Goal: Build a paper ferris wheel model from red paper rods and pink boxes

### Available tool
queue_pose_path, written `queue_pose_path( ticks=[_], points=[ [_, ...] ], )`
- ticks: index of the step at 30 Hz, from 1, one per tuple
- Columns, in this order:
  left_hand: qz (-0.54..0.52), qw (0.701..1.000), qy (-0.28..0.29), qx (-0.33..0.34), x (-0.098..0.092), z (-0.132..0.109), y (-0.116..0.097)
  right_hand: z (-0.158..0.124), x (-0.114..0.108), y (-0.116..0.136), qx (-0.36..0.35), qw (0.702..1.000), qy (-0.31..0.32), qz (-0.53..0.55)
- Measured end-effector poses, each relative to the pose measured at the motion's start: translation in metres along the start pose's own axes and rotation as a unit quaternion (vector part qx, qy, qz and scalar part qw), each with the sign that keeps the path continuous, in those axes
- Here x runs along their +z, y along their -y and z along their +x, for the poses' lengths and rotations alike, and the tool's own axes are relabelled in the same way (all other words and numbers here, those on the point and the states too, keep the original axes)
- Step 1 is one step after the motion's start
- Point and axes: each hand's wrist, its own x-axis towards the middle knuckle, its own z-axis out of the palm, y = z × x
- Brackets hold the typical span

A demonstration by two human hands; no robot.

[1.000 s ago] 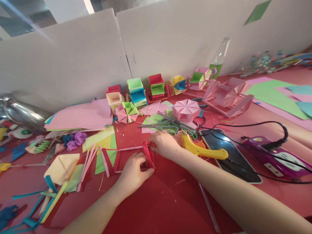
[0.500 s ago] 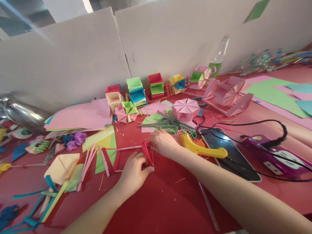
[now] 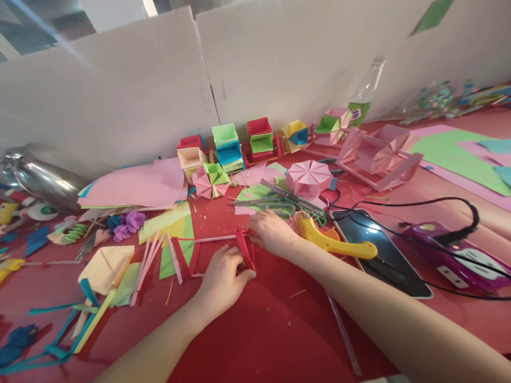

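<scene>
Holding red paper frame; open boxes behind.

- Your frame is matt, folded paper.
- You have boxes of creased, matt paper.
- Your table is smooth, softly glossy.
- Your flask shows polished, mirror-like metal.
- Your bottle is clear and glossy.
- Your phone has a smooth, glossy face.
- Your glue gun and power strip are smooth plastic.
</scene>
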Motion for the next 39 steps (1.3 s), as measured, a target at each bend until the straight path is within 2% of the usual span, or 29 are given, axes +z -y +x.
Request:
queue_pose_path(
  ticks=[12, 17, 21, 25, 30, 33, 35, 39],
  points=[
    [0.003, 0.999, -0.014, 0.030, 0.003, -0.004, 0.004, -0.005, -0.003, 0.003, 0.029, 1.000, 0.004, 0.009],
    [-0.022, 0.999, -0.043, -0.018, 0.000, -0.005, 0.002, -0.007, -0.005, 0.003, 0.029, 0.999, 0.012, 0.014],
    [-0.008, 0.998, -0.068, -0.009, -0.006, -0.006, 0.002, -0.007, -0.006, 0.004, 0.030, 0.999, 0.013, 0.014],
    [0.081, 0.994, -0.061, 0.047, -0.009, -0.007, 0.002, -0.006, -0.005, 0.003, 0.038, 0.999, 0.007, 0.014],
    [0.209, 0.961, -0.069, 0.170, -0.010, -0.010, -0.002, -0.005, -0.003, 0.001, 0.065, 0.998, -0.010, 0.015],
    [0.181, 0.955, -0.048, 0.231, -0.016, -0.016, -0.006, -0.005, -0.005, 0.000, 0.080, 0.996, -0.012, 0.022],
    [0.130, 0.961, -0.032, 0.242, -0.025, -0.023, -0.005, -0.006, -0.010, -0.001, 0.083, 0.996, -0.009, 0.032],
    [0.031, 0.981, -0.067, 0.178, -0.055, -0.035, 0.006, -0.014, -0.026, -0.005, 0.093, 0.994, -0.018, 0.054]
  ],
)
